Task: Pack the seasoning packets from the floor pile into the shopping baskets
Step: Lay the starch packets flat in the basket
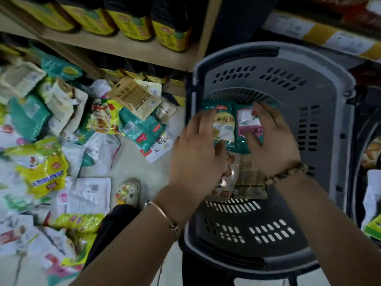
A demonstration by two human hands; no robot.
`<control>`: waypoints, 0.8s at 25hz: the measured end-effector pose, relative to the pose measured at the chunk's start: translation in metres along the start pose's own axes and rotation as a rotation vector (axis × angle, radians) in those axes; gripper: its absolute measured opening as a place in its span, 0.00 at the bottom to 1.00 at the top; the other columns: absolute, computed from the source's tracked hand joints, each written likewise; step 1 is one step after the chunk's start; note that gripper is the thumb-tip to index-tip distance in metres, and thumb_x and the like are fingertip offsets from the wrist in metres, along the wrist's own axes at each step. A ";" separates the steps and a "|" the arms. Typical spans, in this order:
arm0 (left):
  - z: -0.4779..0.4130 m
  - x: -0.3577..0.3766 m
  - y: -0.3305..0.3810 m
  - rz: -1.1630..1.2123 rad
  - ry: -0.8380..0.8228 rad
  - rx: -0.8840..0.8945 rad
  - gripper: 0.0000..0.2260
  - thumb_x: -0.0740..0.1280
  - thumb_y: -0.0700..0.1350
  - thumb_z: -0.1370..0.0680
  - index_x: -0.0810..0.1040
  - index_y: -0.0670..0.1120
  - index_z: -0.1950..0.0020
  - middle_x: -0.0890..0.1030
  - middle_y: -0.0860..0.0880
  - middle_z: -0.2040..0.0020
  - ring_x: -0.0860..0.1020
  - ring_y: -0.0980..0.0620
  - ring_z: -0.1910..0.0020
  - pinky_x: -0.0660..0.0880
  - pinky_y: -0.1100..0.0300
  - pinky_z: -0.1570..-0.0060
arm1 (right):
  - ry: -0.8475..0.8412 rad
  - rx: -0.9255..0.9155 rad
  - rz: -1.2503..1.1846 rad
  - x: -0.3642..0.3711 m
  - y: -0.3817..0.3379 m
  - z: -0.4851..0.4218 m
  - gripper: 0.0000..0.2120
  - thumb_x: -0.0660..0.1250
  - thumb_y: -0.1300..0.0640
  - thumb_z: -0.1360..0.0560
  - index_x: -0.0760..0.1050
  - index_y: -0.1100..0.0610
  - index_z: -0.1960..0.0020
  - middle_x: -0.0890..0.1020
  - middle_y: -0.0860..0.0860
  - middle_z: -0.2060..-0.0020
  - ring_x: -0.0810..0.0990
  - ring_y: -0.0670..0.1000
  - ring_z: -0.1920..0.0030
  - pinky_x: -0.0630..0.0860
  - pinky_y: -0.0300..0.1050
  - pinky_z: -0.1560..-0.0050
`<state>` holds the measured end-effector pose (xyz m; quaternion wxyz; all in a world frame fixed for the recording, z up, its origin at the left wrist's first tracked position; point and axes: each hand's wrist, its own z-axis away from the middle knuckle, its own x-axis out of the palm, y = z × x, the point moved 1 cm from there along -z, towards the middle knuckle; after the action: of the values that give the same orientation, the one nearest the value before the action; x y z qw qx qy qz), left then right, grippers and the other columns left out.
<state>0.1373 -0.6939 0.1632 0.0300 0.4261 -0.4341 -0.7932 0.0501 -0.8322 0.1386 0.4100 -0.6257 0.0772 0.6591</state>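
Early going. Grey basket [309, 83] holds only four packets on its slotted floor. Yellow-labelled teal packet [223, 124] and pink-labelled teal packet [246, 122] lie side by side at far end, clear pouch [226, 182] and tan pouch [250, 180] nearer. Left hand [198, 147] spread on yellow one, right hand [272, 145] flat on pink one, fingers straight, no grip showing. Floor pile [51, 141] beside basket big, loose: flat glossy crinkly plastic in teal, yellow, white, tan. Bulk of job ahead. Second basket [371, 182] at right edge, part-filled.
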 end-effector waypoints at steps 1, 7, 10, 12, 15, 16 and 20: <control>0.006 -0.017 -0.014 0.016 0.026 -0.025 0.26 0.65 0.45 0.25 0.63 0.46 0.27 0.70 0.44 0.32 0.73 0.40 0.38 0.72 0.45 0.44 | 0.023 -0.039 -0.032 -0.002 -0.023 0.002 0.25 0.65 0.58 0.25 0.65 0.57 0.29 0.68 0.58 0.31 0.69 0.60 0.34 0.66 0.50 0.36; 0.022 -0.084 -0.139 -0.010 0.067 -0.303 0.28 0.65 0.44 0.23 0.59 0.48 0.25 0.67 0.45 0.30 0.72 0.40 0.38 0.71 0.48 0.49 | -0.102 -0.184 -0.201 0.056 -0.156 -0.002 0.22 0.63 0.56 0.25 0.69 0.56 0.31 0.73 0.56 0.35 0.73 0.57 0.37 0.68 0.42 0.40; 0.023 -0.107 -0.195 -0.001 0.007 -0.397 0.29 0.65 0.44 0.23 0.58 0.48 0.25 0.67 0.43 0.30 0.72 0.38 0.38 0.72 0.46 0.48 | -0.236 -0.055 -0.150 0.115 -0.194 -0.015 0.22 0.65 0.57 0.24 0.67 0.53 0.30 0.75 0.56 0.37 0.75 0.58 0.40 0.71 0.43 0.48; 0.019 -0.116 -0.226 -0.006 -0.040 -0.450 0.28 0.63 0.45 0.22 0.57 0.48 0.24 0.66 0.43 0.29 0.72 0.39 0.38 0.71 0.48 0.48 | -0.366 0.079 -0.069 0.155 -0.205 -0.026 0.23 0.62 0.56 0.23 0.65 0.50 0.29 0.73 0.56 0.35 0.74 0.59 0.40 0.72 0.46 0.48; 0.014 -0.117 -0.262 0.041 -0.098 -0.547 0.26 0.61 0.46 0.22 0.57 0.49 0.25 0.66 0.43 0.29 0.73 0.40 0.39 0.71 0.50 0.48 | -0.485 0.321 -0.068 0.209 -0.203 -0.042 0.22 0.61 0.56 0.22 0.64 0.50 0.29 0.70 0.55 0.33 0.71 0.57 0.35 0.70 0.49 0.40; 0.011 -0.114 -0.272 0.070 -0.114 -0.584 0.26 0.61 0.47 0.22 0.57 0.49 0.25 0.67 0.43 0.30 0.73 0.40 0.39 0.72 0.50 0.47 | -0.499 0.399 -0.086 0.224 -0.198 -0.047 0.22 0.61 0.56 0.23 0.65 0.51 0.29 0.71 0.55 0.33 0.71 0.57 0.35 0.70 0.49 0.39; 0.003 -0.084 -0.313 0.276 -0.172 -0.781 0.26 0.61 0.47 0.22 0.58 0.49 0.25 0.68 0.44 0.29 0.73 0.42 0.38 0.72 0.52 0.44 | -0.550 0.574 -0.105 0.282 -0.173 -0.066 0.28 0.64 0.56 0.25 0.59 0.53 0.27 0.72 0.57 0.34 0.71 0.59 0.36 0.69 0.49 0.39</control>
<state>0.2896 -0.4626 -0.0049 0.2587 0.2529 -0.1550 -0.9193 0.2441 -0.6350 -0.0548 0.6067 -0.2893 0.1135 0.7317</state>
